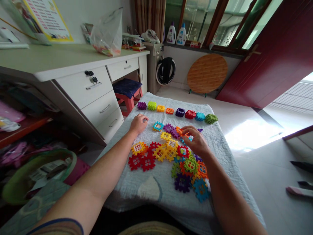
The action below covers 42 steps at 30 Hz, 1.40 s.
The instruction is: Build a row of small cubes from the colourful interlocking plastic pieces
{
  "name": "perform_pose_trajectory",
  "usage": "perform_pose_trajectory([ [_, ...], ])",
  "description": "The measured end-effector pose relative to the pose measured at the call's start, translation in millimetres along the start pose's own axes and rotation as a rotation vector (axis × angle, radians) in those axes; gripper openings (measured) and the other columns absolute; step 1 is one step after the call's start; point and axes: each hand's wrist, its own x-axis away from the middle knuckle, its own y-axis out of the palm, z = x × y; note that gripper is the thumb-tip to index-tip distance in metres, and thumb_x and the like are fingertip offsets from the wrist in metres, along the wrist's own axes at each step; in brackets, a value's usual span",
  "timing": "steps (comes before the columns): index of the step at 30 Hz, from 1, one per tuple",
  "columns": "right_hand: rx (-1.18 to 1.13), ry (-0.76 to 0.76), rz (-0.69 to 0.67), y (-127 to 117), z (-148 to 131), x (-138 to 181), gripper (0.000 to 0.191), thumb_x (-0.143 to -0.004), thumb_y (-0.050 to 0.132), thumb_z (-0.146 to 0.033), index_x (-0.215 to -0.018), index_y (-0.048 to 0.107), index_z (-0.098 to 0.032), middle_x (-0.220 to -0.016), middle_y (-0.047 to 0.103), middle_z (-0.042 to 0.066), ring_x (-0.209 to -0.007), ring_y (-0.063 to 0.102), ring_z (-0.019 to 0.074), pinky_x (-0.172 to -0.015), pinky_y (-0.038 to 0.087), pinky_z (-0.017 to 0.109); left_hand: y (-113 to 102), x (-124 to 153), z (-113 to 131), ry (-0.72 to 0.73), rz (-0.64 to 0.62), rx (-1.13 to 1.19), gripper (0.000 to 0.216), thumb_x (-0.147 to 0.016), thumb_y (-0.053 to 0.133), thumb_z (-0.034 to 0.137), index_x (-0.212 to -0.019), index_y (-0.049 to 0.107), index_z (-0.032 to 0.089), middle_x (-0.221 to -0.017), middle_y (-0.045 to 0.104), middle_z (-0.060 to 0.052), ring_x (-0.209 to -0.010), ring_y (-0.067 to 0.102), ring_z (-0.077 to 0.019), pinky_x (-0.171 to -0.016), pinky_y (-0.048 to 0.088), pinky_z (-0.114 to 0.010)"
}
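Left hand: the left hand (pixel 139 124) is resting on the pale cloth (pixel 227 173), fingers curling inward, just short of the row; whether they are pinching anything, one cannot tell.
Right hand: the right hand (pixel 196 139) is bending its fingers down over orange pieces (pixel 179 131) and a partly hidden blue piece (pixel 182 140); whether it is gripping one, one cannot tell.
Cube row: eight cubes are lining the far side of the cloth, running from the left as purple cube (pixel 141 105), lime cube (pixel 152 105), yellow cube (pixel 160 108), orange cube (pixel 170 111), dark purple cube (pixel 180 112), red cube (pixel 190 114), light blue cube (pixel 200 117) and green cube (pixel 211 119).
Between the hands: a light blue piece (pixel 158 126) is lying near the left hand, with purple pieces (pixel 171 130) sitting to its right.
Middle cluster: yellow pieces (pixel 160 152) are overlapping.
Left cluster: red pieces (pixel 148 162) are lying flat, a yellow-orange piece (pixel 138 148) sitting among them.
Near right: a mixed pile (pixel 190 165) is spreading beside the right forearm.
Beyond: a stool (pixel 127 88) is standing by the white desk (pixel 61 62).
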Motion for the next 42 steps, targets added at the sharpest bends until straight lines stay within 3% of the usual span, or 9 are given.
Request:
perform_pose_trajectory([
  [4, 0.101, 0.096, 0.230, -9, 14, -4, 0.007, -0.075, 0.057, -0.024, -0.079, 0.062, -0.021, -0.104, 0.063, 0.008, -0.096, 0.060, 0.0225, -0.093, 0.045, 0.044, 0, 0, 0, -0.007, -0.002, 0.005, 0.021, -0.073, 0.051, 0.017, -0.083, 0.069, 0.019, -0.094, 0.063, -0.006, -0.093, 0.060, -0.0212, -0.090, 0.048, -0.032],
  [6, 0.158, 0.150, 0.276, -9, 23, -4, 0.009, -0.074, 0.056, -0.024, -0.079, 0.062, -0.021, -0.104, 0.063, 0.009, -0.096, 0.060, 0.0237, -0.094, 0.044, 0.045, 0, 0, 0, -0.012, -0.002, 0.009, 0.020, -0.073, 0.051, 0.017, -0.082, 0.069, 0.020, -0.094, 0.063, -0.006, -0.093, 0.060, -0.0213, -0.090, 0.049, -0.032],
  [14, 0.346, 0.247, 0.057, 10, 37, -1, 0.010, -0.075, 0.056, -0.029, -0.077, 0.062, -0.020, -0.095, 0.062, 0.009, -0.090, 0.059, 0.0244, -0.087, 0.044, 0.040, -1, 0, 0, -0.005, -0.003, 0.009, 0.021, -0.072, 0.051, 0.017, -0.083, 0.069, 0.019, -0.093, 0.063, -0.006, -0.091, 0.061, -0.0214, -0.090, 0.049, -0.033],
  [20, 0.468, 0.332, 0.088, 11, 34, -2, 0.033, -0.081, 0.057, -0.047, -0.099, 0.063, -0.020, -0.105, 0.064, 0.012, -0.098, 0.056, 0.0293, -0.088, 0.041, 0.046, -1, 0, 2, -0.011, -0.005, 0.001, 0.020, -0.073, 0.052, 0.016, -0.083, 0.069, 0.019, -0.094, 0.063, -0.006, -0.092, 0.061, -0.0217, -0.091, 0.048, -0.033],
  [23, 0.535, 0.391, 0.038, 14, 36, -2, 0.044, -0.081, 0.056, -0.052, -0.109, 0.061, -0.018, -0.108, 0.064, 0.015, -0.103, 0.054, 0.0339, -0.088, 0.039, 0.050, -2, 0, 2, -0.013, -0.004, -0.002, 0.020, -0.073, 0.052, 0.016, -0.083, 0.069, 0.019, -0.094, 0.063, -0.006, -0.093, 0.060, -0.0220, -0.091, 0.048, -0.033],
  [26, 0.534, 0.389, 0.001, 18, 39, -2, 0.043, -0.083, 0.054, -0.050, -0.112, 0.060, -0.019, -0.110, 0.065, 0.014, -0.104, 0.054, 0.0330, -0.089, 0.037, 0.048, -2, 0, 3, -0.006, -0.012, -0.004, 0.021, -0.073, 0.052, 0.016, -0.084, 0.069, 0.018, -0.094, 0.063, -0.006, -0.094, 0.060, -0.0221, -0.092, 0.048, -0.033],
  [35, 0.452, 0.400, 0.068, 21, 44, -4, 0.044, -0.079, 0.059, -0.044, -0.115, 0.057, -0.019, -0.112, 0.065, 0.011, -0.107, 0.055, 0.0291, -0.092, 0.037, 0.041, -2, 0, 3, -0.014, -0.022, -0.011, 0.022, -0.073, 0.051, 0.016, -0.085, 0.069, 0.017, -0.095, 0.062, -0.007, -0.094, 0.060, -0.0220, -0.092, 0.048, -0.033],
  [42, 0.501, 0.362, 0.002, 23, 48, -4, 0.042, -0.080, 0.057, -0.040, -0.116, 0.057, -0.019, -0.114, 0.065, 0.012, -0.105, 0.055, 0.0300, -0.090, 0.038, 0.042, -2, 0, 3, -0.016, -0.022, -0.003, 0.022, -0.073, 0.051, 0.017, -0.085, 0.069, 0.017, -0.095, 0.061, -0.007, -0.093, 0.060, -0.0218, -0.092, 0.047, -0.033],
])
